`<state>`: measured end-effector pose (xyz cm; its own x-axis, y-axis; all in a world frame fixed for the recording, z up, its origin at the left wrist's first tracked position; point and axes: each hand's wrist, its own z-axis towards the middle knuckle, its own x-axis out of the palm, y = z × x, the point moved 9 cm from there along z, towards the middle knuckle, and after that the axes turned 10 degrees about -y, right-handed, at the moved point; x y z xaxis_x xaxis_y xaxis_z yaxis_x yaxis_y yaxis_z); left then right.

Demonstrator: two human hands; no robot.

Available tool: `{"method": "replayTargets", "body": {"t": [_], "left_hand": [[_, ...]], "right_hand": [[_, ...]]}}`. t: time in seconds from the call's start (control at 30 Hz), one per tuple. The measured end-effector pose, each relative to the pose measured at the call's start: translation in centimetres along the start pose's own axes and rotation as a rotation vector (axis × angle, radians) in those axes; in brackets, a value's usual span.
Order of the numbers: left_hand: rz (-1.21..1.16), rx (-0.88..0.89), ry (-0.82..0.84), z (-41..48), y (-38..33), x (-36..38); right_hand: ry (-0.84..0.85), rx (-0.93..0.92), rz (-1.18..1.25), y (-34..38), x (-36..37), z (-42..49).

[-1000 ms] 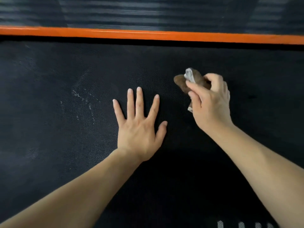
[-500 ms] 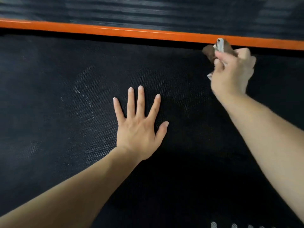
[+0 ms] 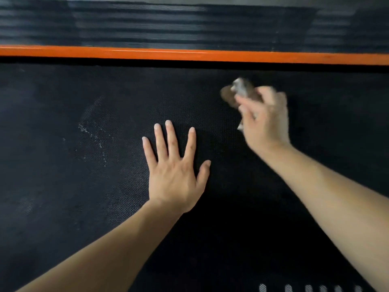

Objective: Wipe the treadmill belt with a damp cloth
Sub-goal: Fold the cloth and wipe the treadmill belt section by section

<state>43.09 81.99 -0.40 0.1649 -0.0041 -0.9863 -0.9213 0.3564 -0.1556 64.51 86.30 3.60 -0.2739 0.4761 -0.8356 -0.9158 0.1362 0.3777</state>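
Step in hand: wiping. My right grip (image 3: 267, 121) is curled round the bunched cloth (image 3: 233, 93), right of centre in the upper half of the frame. Motion blur hides whether the cloth touches the belt (image 3: 63, 186). My left grip (image 3: 174, 171) lies flat on the belt at centre, fingers spread, holding nothing.

Press the cloth flat and use overlapping strokes. Carry them left to the white marks (image 3: 92, 135) at middle left, which look unwiped. Stop short of the orange rail (image 3: 189, 54).

The cloth's dampness cannot be judged. The belt is cut off at both sides and below.
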Motion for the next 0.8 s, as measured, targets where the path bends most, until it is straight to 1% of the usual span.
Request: {"method": "replayTargets", "body": {"t": [0.07, 0.1, 0.13, 0.17, 0.23, 0.27, 0.3, 0.33, 0.37, 0.4, 0.43, 0.47, 0.5, 0.53, 0.6, 0.63, 0.67, 0.7, 0.73, 0.8], "left_hand": [[0.003, -0.002, 0.002, 0.0, 0.1, 0.0], [0.004, -0.003, 0.007, -0.1, 0.1, 0.0], [0.007, -0.003, 0.01, -0.1, 0.2, 0.1], [0.01, -0.003, 0.011, -0.1, 0.2, 0.1], [0.011, -0.003, 0.008, -0.2, 0.2, 0.1], [0.009, -0.003, 0.005, -0.1, 0.2, 0.1], [0.005, -0.003, 0.002, -0.1, 0.1, 0.0], [-0.001, -0.003, 0.002, -0.1, 0.1, 0.0], [-0.004, -0.002, 0.001, -0.1, 0.1, 0.0], [-0.001, 0.0, 0.0, 0.0, 0.1, 0.0], [0.004, 0.002, -0.001, 0.0, 0.2, 0.0], [0.01, 0.003, 0.0, 0.0, 0.2, 0.0], [0.015, 0.004, 0.002, -0.1, 0.3, 0.0], [0.02, 0.009, 0.006, -0.1, 0.2, 0.1], [0.021, 0.018, 0.017, -0.1, 0.2, 0.2], [0.019, 0.019, 0.019, -0.1, 0.2, 0.1], [0.014, 0.02, 0.021, -0.1, 0.2, 0.0], [0.003, 0.023, 0.021, -0.3, 0.2, 0.0], [-0.011, 0.034, 0.022, -0.9, 0.0, -0.1], [-0.025, 0.071, 0.032, -3.1, -0.5, -0.3]], "right_hand": [[0.116, -0.219, 0.083, 2.6, 0.6, -1.9], [0.139, -0.276, 0.078, 2.5, 0.5, -1.6], [0.119, -0.269, 0.042, 1.4, 0.4, -0.6], [0.065, -0.193, -0.009, -0.3, -0.1, 0.9], [-0.047, 0.091, -0.096, -3.7, -1.0, 2.9], [-0.084, 0.183, -0.121, -3.9, -1.3, 2.7], [-0.084, 0.189, -0.119, -2.9, -1.1, 1.8], [-0.06, 0.109, -0.081, -1.1, -0.7, 0.3], [-0.012, -0.028, -0.025, 1.1, -0.3, -1.4], [0.054, -0.167, 0.04, 2.9, -0.2, -3.2], [0.124, -0.261, 0.08, 3.6, -0.3, -4.5], [0.157, -0.315, 0.093, 3.4, -0.5, -4.6], [0.139, -0.309, 0.073, 2.3, -0.8, -3.8], [0.084, -0.235, 0.028, 0.6, -1.3, -2.5], [-0.026, 0.057, -0.075, -3.1, -2.4, -0.7], [-0.063, 0.163, -0.109, -3.6, -2.7, -1.0], [-0.083, 0.179, -0.127, -2.7, -2.9, -1.7], [-0.075, 0.137, -0.115, -0.9, -2.9, -3.0], [-0.039, 0.054, -0.068, 1.3, -2.7, -5.0], [0.079, -0.148, 0.05, 5.2, -2.8, -9.4]]}}
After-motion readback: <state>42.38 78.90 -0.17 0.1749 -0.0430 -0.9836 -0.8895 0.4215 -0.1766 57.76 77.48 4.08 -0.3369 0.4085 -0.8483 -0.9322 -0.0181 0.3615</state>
